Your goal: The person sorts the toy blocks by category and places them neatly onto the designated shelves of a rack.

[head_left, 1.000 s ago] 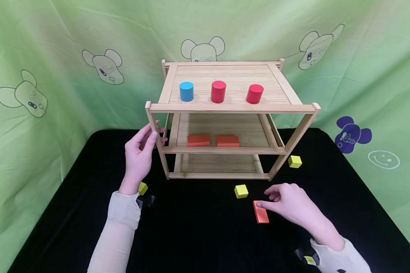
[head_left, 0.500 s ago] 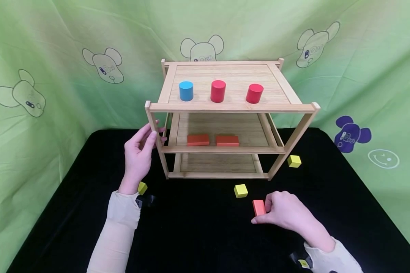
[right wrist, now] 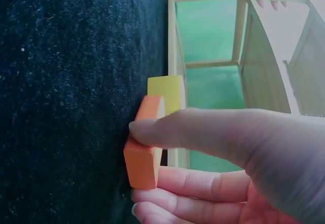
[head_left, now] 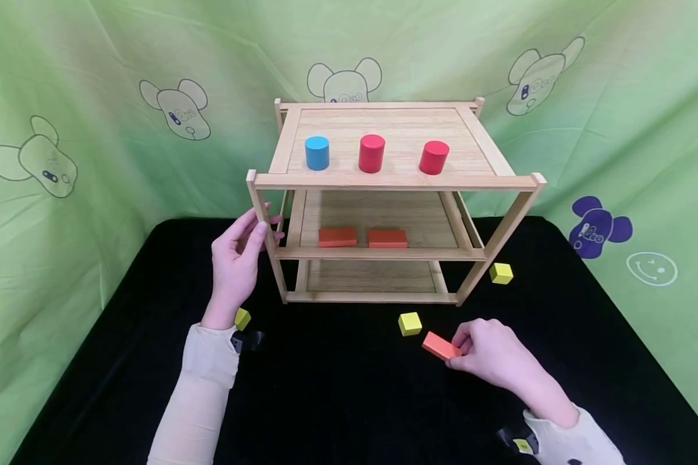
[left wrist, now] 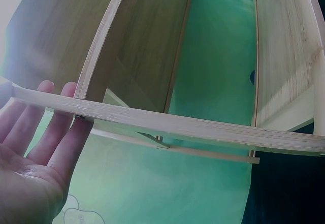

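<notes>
The orange-red rectangular block (head_left: pixel 439 345) is pinched by the right hand (head_left: pixel 497 354), low over the black cloth (head_left: pixel 326 387), near a yellow cube (head_left: pixel 410 324); whether it is fully lifted cannot be told. A firm pinch is advised, and the cube should not be brushed. A pale wooden three-tier rack (head_left: pixel 378 254) is held at its left post (head_left: pixel 276 271) by the left hand (head_left: pixel 235 265); on its middle shelf (head_left: pixel 378 210) two orange-red blocks (head_left: pixel 337 237) are seen, on its top shelf (head_left: pixel 378 123) one blue cylinder (head_left: pixel 317 155) and two red cylinders (head_left: pixel 371 155).

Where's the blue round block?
In the head view, the blue round block stands on top of the wooden shelf, at left, left of the middle red cylinder.
</notes>
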A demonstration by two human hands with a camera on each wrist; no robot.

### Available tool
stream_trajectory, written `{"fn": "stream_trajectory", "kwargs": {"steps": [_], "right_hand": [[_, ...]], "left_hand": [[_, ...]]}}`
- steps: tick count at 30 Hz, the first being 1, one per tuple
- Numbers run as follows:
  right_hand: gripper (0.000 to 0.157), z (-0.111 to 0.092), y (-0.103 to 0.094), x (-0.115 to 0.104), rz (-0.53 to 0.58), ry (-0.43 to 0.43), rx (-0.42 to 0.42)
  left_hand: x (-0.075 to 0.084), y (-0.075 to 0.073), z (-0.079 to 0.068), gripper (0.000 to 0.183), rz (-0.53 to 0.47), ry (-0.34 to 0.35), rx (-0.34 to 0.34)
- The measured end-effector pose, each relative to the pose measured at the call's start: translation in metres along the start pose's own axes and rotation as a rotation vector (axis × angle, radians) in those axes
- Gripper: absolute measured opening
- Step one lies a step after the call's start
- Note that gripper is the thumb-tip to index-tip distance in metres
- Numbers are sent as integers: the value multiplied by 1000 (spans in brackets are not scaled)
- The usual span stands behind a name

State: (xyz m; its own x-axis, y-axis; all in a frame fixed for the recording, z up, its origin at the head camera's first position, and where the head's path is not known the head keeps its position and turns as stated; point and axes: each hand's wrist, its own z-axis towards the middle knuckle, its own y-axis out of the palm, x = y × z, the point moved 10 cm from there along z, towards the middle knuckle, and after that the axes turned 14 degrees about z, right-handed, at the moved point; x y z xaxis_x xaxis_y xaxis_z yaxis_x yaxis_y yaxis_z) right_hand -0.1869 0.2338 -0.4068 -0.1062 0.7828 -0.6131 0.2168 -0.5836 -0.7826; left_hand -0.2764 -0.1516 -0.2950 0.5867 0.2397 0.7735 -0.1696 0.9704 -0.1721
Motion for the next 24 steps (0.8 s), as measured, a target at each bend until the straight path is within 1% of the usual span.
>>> {"fn": "stream_trajectory", "kwargs": {"steps": [3, 14, 24], "right_hand": [[22, 1, -5, -2, 3, -41, 18], [25, -1, -23, -10, 18, -115, 51], [23, -2, -39, -20, 38, -171, 131]], "left_hand": [[0, 0, 1, 34, -6, -4, -2], [0, 0, 0, 33, -7, -6, 1], [1, 0, -1, 33, -5, -4, -4]]}}
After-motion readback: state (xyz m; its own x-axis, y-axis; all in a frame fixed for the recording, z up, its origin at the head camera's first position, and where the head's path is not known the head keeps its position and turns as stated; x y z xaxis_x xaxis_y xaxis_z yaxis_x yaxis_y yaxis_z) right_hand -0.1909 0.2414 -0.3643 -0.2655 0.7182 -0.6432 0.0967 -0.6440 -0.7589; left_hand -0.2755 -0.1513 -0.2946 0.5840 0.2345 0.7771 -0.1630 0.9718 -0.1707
